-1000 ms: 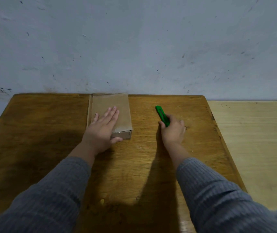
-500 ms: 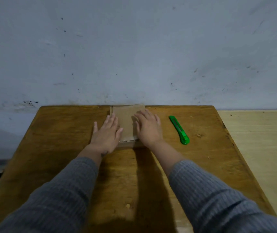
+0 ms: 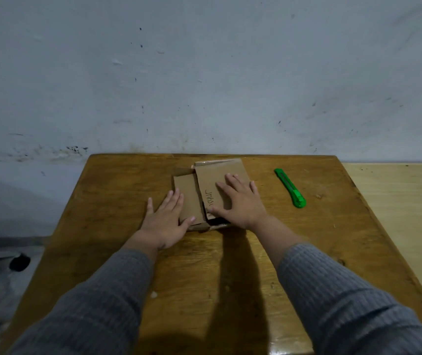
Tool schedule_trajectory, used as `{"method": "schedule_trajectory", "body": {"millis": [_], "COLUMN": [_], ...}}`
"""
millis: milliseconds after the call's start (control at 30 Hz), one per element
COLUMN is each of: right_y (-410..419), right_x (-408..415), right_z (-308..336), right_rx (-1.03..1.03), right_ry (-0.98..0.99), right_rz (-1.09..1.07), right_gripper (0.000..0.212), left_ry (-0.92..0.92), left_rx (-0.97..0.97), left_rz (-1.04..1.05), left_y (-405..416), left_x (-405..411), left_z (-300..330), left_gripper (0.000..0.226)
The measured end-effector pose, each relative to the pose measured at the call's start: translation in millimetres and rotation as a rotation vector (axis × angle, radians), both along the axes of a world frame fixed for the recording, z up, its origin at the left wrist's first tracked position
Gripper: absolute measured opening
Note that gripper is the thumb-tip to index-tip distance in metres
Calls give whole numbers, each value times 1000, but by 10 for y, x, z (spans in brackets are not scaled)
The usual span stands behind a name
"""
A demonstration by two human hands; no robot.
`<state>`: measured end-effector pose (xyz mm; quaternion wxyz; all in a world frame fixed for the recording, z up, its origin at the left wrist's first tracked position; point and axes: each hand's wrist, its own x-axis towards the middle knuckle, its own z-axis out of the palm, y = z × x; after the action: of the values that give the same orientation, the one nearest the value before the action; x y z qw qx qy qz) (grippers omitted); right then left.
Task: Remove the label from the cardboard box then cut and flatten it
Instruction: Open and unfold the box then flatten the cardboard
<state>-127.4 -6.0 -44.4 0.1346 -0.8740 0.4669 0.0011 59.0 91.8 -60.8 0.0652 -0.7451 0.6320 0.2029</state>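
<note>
Both palms press the brown cardboard box down on the wooden surface near its far edge, likely to flatten it. The left hand and right hand lie spread, gripping nothing. The green plastic utility knife rests apart, unneeded. Handwriting shows on a panel, illegible; no label visible.

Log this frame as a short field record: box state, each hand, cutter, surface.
box: cardboard box opened out, lying nearly flat, handwriting showing
left hand: palm down, fingers spread, pressing the left flap
right hand: palm down, pressing the larger panel
cutter: green utility knife lying on the table right of the box, untouched
surface: wooden table against a grey wall
</note>
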Motion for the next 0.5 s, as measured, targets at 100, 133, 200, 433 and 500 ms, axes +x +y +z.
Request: {"method": "schedule_trajectory", "body": {"millis": [100, 133, 200, 433, 500], "right_y": [131, 168, 241, 444, 466], "right_x": [51, 71, 104, 160, 153], "right_z": [-21, -23, -17, 21, 77], "right_rx": [-13, -16, -13, -10, 24], "right_ry": [52, 75, 118, 185, 163], "right_rz": [-35, -40, -41, -37, -50], "right_gripper": [85, 85, 84, 74, 69], "left_ry": [-24, -28, -45, -50, -26], "left_rx": [5, 10, 35, 82, 88], "left_rz": [-62, -76, -92, -91, -69], "left_y": [44, 64, 129, 323, 301], "left_x": [-31, -37, -31, -33, -55], "left_z": [29, 32, 0, -142, -107], "left_gripper": [74, 74, 73, 75, 76]}}
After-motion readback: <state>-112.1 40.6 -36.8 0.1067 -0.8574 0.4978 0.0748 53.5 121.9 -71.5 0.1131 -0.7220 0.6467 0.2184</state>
